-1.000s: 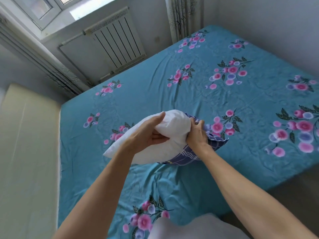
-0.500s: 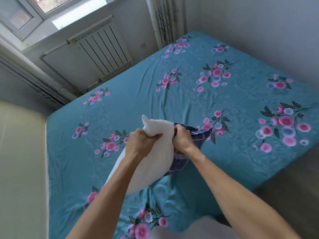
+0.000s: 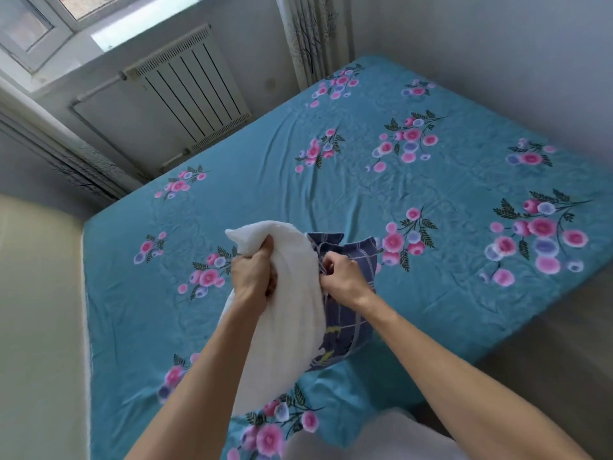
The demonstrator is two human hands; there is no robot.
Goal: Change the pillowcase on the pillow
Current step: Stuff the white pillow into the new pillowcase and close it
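A white pillow (image 3: 285, 320) is held up over the near part of the bed, hanging long and tilted. My left hand (image 3: 253, 275) is shut on its upper left part, just below the top corner. A dark blue checked pillowcase (image 3: 346, 320) covers the pillow's right side, bunched up. My right hand (image 3: 345, 275) grips the pillowcase's edge where it meets the white pillow. Both forearms reach in from the bottom of the view. The lower end of the pillow is partly hidden behind my left arm.
The bed (image 3: 331, 180) wears a teal sheet with pink flowers. A white radiator (image 3: 189, 91) stands under the window beyond it. A curtain (image 3: 315, 34) hangs at the far corner. A pale yellow mat (image 3: 36, 327) lies on the left. Something white (image 3: 374, 439) sits at the bottom edge.
The pillow has been lifted and turned more upright. More of the white pillow shows outside the blue pillowcase, which has slid toward the right and lower side.
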